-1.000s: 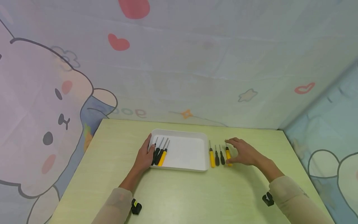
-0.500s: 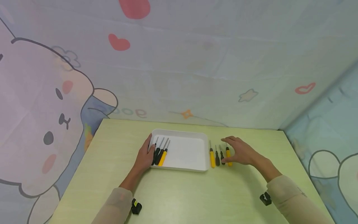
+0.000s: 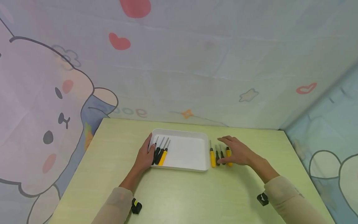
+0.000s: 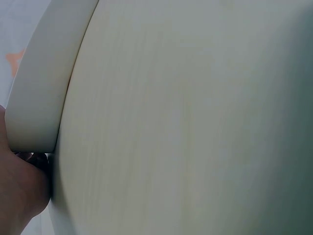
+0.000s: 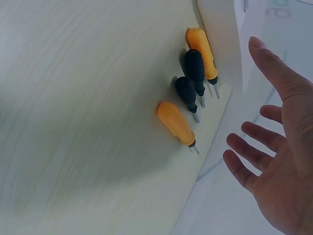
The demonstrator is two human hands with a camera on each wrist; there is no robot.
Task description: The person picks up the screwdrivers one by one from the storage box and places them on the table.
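Right hand (image 3: 237,151): fingers and thumb spread wide, nothing between them; it hangs above the row of screwdrivers, apart from them in the right wrist view.
Left hand (image 3: 144,158): holds the left end of the white tray (image 3: 187,151), thumb over the rim, fingers along the outside.
Screwdrivers beside the tray: four lie side by side just right of it: yellow-handled screwdriver (image 5: 200,51) nearest, then two dark-handled screwdrivers (image 5: 194,71), then another yellow-handled screwdriver (image 5: 176,124).
Screwdrivers in the tray: black-handled screwdrivers (image 3: 157,154), partly behind the left hand, and one yellow-handled one (image 3: 163,158), all at the left end.
Handling: probably light, stiff and hard to break; rounded handles may roll. The thick handle looks the best hold, the thin shaft a poorer one.
Tray feel: likely light and apt to slide, so the rim suits a steadying grip.
Table (image 3: 179,196): pale yellow-green, faintly grained, apparently smooth.
Wall cloth (image 3: 195,62): creased, printed with hearts, stars and a large cartoon animal (image 3: 61,124).
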